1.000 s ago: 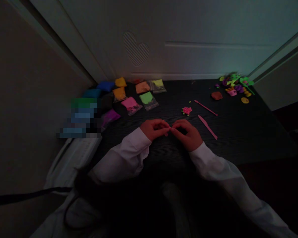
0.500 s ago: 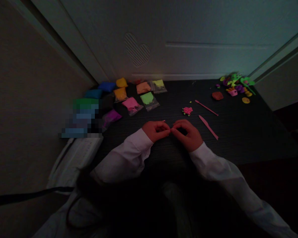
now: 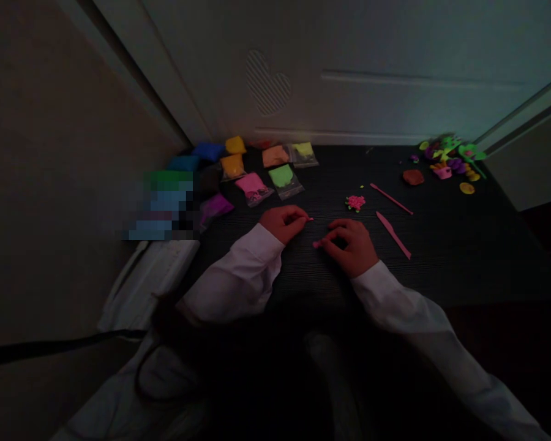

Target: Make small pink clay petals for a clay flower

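Observation:
My left hand (image 3: 283, 223) is closed in a pinch at one end of a small pink clay strip (image 3: 310, 219) at the tabletop. Thumb and forefinger of my right hand (image 3: 350, 246) pinch a small flattened piece of pink clay (image 3: 317, 244), its other fingers curled. Beyond the right hand sits a pink clay flower (image 3: 355, 203) with green bits around its edge. To the right lie a pink clay knife (image 3: 393, 235) and a thin pink modelling stick (image 3: 392, 199). The picture is dark, so fine detail is hard to make out.
Bags of coloured clay, among them a pink bag (image 3: 253, 185) and a light green bag (image 3: 283, 177), spread across the back left. A reddish-brown lump (image 3: 413, 177) and finished clay figures (image 3: 450, 162) stand at the back right. A white packet (image 3: 153, 282) lies at left.
My hands have come apart. The left has moved to the pink strip on the table; the right keeps a pink clay piece, now visible at its fingertips. The view has shifted slightly.

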Demonstrator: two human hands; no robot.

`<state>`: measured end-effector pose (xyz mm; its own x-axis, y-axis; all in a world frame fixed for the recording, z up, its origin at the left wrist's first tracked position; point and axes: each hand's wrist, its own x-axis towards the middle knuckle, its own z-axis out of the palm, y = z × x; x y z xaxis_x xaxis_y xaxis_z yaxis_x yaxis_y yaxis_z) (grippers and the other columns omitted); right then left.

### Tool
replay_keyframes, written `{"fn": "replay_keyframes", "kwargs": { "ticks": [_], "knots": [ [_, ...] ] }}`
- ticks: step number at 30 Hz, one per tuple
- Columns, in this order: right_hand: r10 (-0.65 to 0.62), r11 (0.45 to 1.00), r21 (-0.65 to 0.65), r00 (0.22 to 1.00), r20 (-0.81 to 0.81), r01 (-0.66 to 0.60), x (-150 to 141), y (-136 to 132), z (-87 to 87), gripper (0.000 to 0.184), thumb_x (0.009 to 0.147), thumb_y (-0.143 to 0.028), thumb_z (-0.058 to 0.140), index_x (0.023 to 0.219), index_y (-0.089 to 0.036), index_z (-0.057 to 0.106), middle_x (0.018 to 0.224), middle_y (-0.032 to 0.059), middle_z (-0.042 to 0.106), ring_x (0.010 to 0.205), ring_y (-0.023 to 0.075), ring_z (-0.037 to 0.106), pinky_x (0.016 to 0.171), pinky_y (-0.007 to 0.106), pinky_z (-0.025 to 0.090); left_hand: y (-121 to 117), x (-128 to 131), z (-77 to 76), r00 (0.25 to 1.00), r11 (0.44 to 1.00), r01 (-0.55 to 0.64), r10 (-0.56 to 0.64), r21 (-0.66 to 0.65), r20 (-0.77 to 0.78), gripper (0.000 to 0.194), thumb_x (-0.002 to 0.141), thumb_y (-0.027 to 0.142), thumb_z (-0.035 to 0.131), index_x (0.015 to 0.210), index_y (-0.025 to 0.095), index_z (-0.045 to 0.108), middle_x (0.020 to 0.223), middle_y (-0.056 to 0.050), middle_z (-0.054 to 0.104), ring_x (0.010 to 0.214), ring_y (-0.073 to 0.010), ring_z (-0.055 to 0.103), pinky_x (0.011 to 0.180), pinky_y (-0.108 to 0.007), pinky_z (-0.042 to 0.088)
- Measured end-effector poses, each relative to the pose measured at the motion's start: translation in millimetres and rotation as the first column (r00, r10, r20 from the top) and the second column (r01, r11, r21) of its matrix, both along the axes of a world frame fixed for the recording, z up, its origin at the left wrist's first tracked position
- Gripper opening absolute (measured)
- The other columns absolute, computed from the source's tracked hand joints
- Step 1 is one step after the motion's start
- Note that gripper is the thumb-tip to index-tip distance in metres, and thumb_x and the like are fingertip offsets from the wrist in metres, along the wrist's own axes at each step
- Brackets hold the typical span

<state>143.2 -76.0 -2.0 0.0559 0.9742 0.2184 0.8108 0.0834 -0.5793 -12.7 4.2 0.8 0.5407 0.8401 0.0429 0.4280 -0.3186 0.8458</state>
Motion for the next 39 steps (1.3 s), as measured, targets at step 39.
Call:
{"fn": "replay_keyframes", "kwargs": {
  "ticks": [39],
  "knots": [
    [-0.035,0.999,0.001,0.977,0.209,0.035,-5.7,0.6,-3.9,0.013,0.061,-0.033,0.051,0.059,-0.02,0.055,0.085,0.0027,0.05,0.083,0.0203,0.041,0.07,0.035,0.029,-10.9,-3.6,5.9,0.876,0.807,0.454,-0.327,0.377,-0.355,0.021,0.066,0.024,0.041,0.074,0.023,0.061,0.071,0.0,0.056,0.073,-0.0121,0.047,0.068,-0.024,0.036]
  ]
}}
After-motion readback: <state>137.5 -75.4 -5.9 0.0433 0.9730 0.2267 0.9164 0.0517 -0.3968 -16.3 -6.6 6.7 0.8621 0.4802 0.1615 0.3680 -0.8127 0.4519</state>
